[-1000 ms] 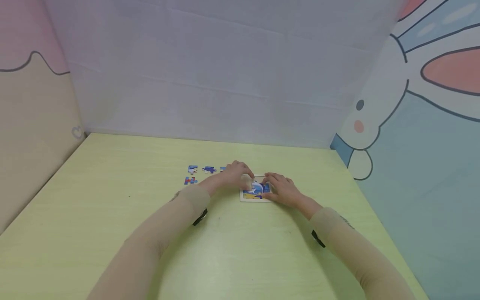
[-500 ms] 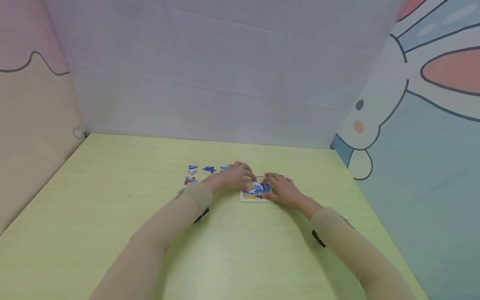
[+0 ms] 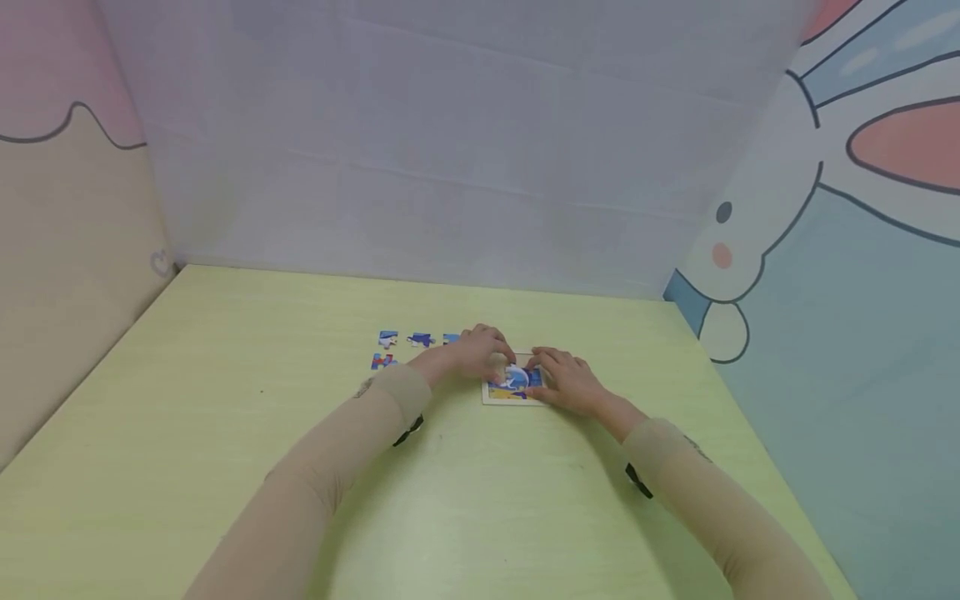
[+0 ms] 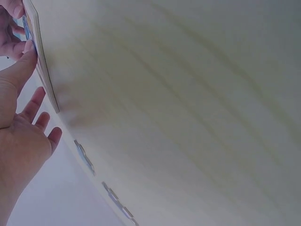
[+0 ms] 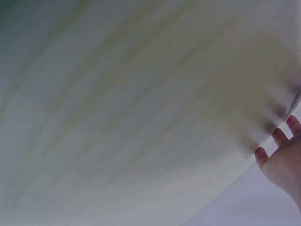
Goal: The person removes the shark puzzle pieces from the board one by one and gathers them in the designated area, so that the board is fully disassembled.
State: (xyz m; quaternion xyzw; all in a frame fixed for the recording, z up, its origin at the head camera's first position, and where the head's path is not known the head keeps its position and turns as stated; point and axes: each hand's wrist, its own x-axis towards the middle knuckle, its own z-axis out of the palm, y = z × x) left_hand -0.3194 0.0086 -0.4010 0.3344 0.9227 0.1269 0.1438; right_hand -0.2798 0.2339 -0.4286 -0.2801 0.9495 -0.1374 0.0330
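A small jigsaw puzzle board [image 3: 513, 403] with a pale frame lies on the table, showing a blue and white sea-animal picture [image 3: 517, 379] over yellow. My left hand [image 3: 480, 352] is over its left part, thumb and forefinger down at the picture. In the left wrist view, the left thumb [image 4: 21, 66] presses on the board while the other fingers spread beside its edge. My right hand [image 3: 573, 385] holds the board's right side, thumb low and fingers at the upper edge. Several right fingertips [image 5: 277, 136] sit by the board's edge in the right wrist view.
Loose jigsaw pieces lie left of the board: a blue and white piece [image 3: 387, 338], a dark blue piece [image 3: 421, 340], a partly covered piece [image 3: 450, 338] and a red and blue piece [image 3: 381, 361]. A pale wall [image 3: 420, 167] rises behind the table [image 3: 465, 500].
My left hand has shifted slightly right over the board and grown steadier after a small blur. The right hand and the board keep their place; the whole view has shifted a little.
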